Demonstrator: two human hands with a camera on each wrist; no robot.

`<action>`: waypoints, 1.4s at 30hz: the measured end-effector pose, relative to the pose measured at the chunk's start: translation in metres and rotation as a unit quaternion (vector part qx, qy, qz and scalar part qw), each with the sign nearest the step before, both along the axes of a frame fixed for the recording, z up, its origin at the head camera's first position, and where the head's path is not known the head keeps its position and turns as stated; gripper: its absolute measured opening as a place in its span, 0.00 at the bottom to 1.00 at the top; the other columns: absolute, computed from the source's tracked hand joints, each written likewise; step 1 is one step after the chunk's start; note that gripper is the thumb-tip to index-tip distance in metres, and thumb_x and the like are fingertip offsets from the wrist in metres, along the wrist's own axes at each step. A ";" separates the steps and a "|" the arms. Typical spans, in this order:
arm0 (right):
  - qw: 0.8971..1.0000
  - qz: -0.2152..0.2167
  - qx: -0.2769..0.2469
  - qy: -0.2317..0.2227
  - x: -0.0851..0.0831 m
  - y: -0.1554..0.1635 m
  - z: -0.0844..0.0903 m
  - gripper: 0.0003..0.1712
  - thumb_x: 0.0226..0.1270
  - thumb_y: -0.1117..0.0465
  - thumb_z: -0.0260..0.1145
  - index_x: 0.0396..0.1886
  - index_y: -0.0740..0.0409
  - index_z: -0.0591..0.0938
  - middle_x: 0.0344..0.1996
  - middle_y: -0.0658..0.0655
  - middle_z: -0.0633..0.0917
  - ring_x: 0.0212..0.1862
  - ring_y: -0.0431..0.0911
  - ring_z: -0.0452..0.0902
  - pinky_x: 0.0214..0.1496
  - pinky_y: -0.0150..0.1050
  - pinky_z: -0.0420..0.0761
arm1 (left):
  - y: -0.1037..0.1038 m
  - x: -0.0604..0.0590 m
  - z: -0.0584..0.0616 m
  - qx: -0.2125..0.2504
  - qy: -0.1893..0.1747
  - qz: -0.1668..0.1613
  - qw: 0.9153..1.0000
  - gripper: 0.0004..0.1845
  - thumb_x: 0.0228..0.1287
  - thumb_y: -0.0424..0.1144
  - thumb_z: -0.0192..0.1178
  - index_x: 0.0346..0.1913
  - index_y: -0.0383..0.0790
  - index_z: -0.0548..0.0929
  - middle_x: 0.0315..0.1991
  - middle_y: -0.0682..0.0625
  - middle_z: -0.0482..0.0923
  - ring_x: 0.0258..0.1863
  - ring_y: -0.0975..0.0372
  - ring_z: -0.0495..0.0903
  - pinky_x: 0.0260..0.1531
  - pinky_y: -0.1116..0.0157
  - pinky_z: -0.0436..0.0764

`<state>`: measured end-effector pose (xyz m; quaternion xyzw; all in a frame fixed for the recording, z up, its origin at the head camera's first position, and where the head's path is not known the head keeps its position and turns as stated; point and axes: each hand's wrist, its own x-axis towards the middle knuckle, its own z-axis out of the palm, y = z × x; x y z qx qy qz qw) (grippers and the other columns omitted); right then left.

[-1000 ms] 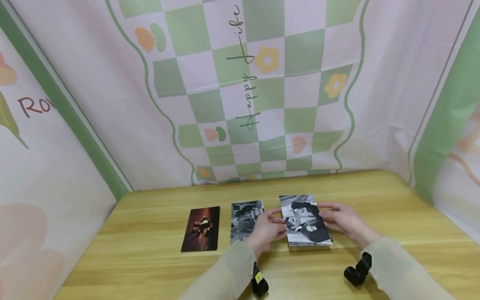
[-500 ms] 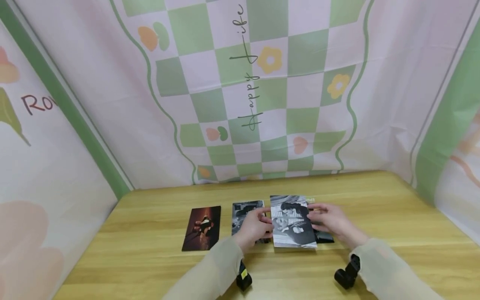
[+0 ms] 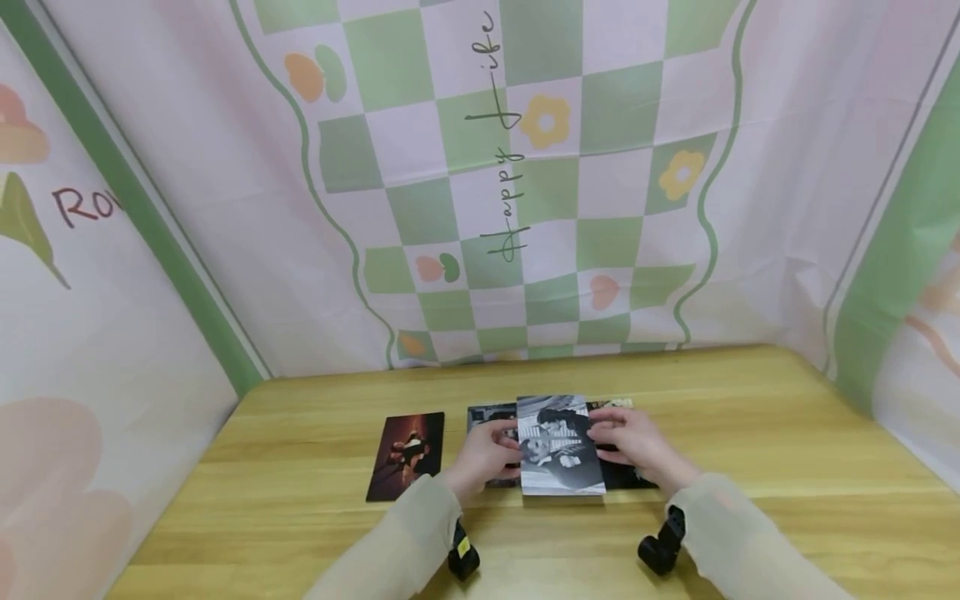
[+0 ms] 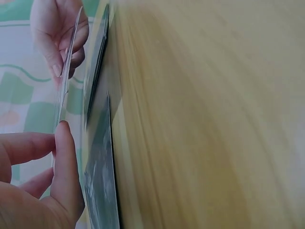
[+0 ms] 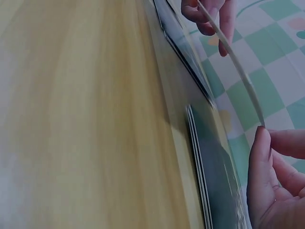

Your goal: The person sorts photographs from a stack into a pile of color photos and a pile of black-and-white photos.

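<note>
Your left hand (image 3: 483, 458) pinches one long edge of the black-and-white rectangular photo card showing a couple (image 3: 558, 454), and your right hand (image 3: 633, 442) pinches the opposite edge; both wrist views show it raised off the pale yellow wood-grain surface (image 3: 225, 533), just right of centre in the lower half of the head frame; you cannot tell whether it is one card or several together.

The work looks partway done: the dark reddish-brown glossy photo card (image 3: 406, 457) lies flat at lower left, and a second black-and-white photo card (image 3: 489, 412) lies mostly hidden behind your left hand and the held card; setting the held card down seems to be left, along with the dark glossy stack of photo cards (image 3: 624, 477) at lower right, whose layered edges show in the right wrist view.

For moving, bare wood runs along the bottom of the frame and on both outer sides; behind the cards only a narrower strip separates them from the green-and-white checkered cloth backdrop (image 3: 551, 298); lower cautiously, as the held card overlaps its neighbours in the head view.
</note>
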<state>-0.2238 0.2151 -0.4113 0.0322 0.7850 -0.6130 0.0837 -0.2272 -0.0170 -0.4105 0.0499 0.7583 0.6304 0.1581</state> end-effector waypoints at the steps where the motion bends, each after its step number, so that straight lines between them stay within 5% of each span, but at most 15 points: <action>1: 1.000 -0.002 -0.002 0.000 -0.001 -0.002 0.000 0.26 0.68 0.68 0.57 0.63 0.75 0.66 0.46 0.65 0.80 0.44 0.43 0.79 0.43 0.38 0.86 | -0.002 0.000 0.000 -0.001 -0.002 0.000 1.000 0.29 0.59 0.23 0.59 0.65 0.34 0.70 0.33 0.46 0.75 0.27 0.61 0.76 0.27 0.67 0.85; 5: 1.000 -0.001 -0.006 0.002 -0.002 -0.009 0.000 0.25 0.68 0.68 0.58 0.62 0.75 0.66 0.41 0.59 0.80 0.42 0.42 0.79 0.42 0.38 0.86 | -0.008 -0.001 0.000 -0.009 -0.008 0.003 1.000 0.28 0.60 0.23 0.58 0.65 0.34 0.70 0.33 0.47 0.74 0.27 0.62 0.75 0.26 0.68 0.85; 14: 1.000 0.000 -0.008 -0.009 -0.005 -0.023 0.003 0.25 0.68 0.68 0.57 0.63 0.72 0.68 0.49 0.64 0.78 0.43 0.43 0.78 0.42 0.36 0.85 | -0.022 -0.003 0.002 -0.016 -0.013 0.002 1.000 0.28 0.62 0.24 0.57 0.66 0.35 0.68 0.36 0.45 0.74 0.31 0.61 0.77 0.30 0.66 0.85; 24: 1.000 0.006 -0.025 -0.002 -0.013 -0.039 0.005 0.25 0.67 0.68 0.59 0.63 0.71 0.69 0.41 0.58 0.80 0.35 0.39 0.78 0.35 0.32 0.85 | -0.039 -0.007 0.001 -0.033 0.007 0.011 0.999 0.29 0.61 0.23 0.58 0.66 0.34 0.68 0.34 0.47 0.74 0.30 0.61 0.76 0.30 0.66 0.86; 33: 1.000 -0.004 -0.001 0.002 -0.020 -0.058 0.002 0.24 0.65 0.71 0.60 0.59 0.74 0.70 0.49 0.71 0.78 0.38 0.44 0.79 0.32 0.33 0.85 | -0.052 -0.013 0.000 -0.049 0.004 0.020 0.999 0.29 0.61 0.23 0.58 0.67 0.35 0.68 0.34 0.46 0.74 0.30 0.61 0.76 0.29 0.68 0.85; 42: 1.000 -0.002 0.001 0.008 -0.029 -0.070 -0.005 0.21 0.60 0.73 0.63 0.54 0.73 0.74 0.42 0.69 0.81 0.33 0.47 0.81 0.28 0.34 0.85 | -0.060 -0.017 -0.002 -0.068 0.004 0.044 0.997 0.26 0.60 0.22 0.58 0.63 0.31 0.71 0.36 0.43 0.75 0.31 0.61 0.77 0.30 0.66 0.86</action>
